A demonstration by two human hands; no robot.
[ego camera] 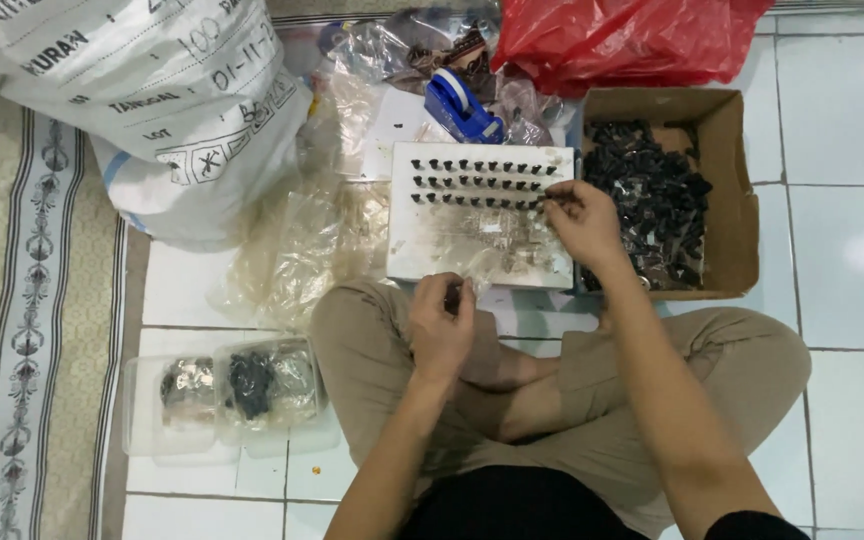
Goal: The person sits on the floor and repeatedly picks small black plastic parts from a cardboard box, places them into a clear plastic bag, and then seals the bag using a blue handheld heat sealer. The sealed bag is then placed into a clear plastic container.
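I sit cross-legged on a tiled floor. A white board (422, 255) lies in front of my knees with three rows of small black pieces (477, 183) standing on it. My right hand (580, 218) is at the board's right edge, its fingertips pinching a small black piece at the end of the third row. My left hand (440, 322) rests over my left knee near the board's front edge, fingers curled around a small dark piece. A cardboard box (737, 200) full of loose black pieces (652, 200) sits just right of the board.
A large white woven sack (152, 100) lies at the upper left, a red plastic bag (632, 40) at the top. A blue tape dispenser (460, 105) sits behind the board. Clear plastic bags (302, 245) spread left of it. A clear container (227, 395) holds packed pieces. A patterned mat (22, 300) lies on the left.
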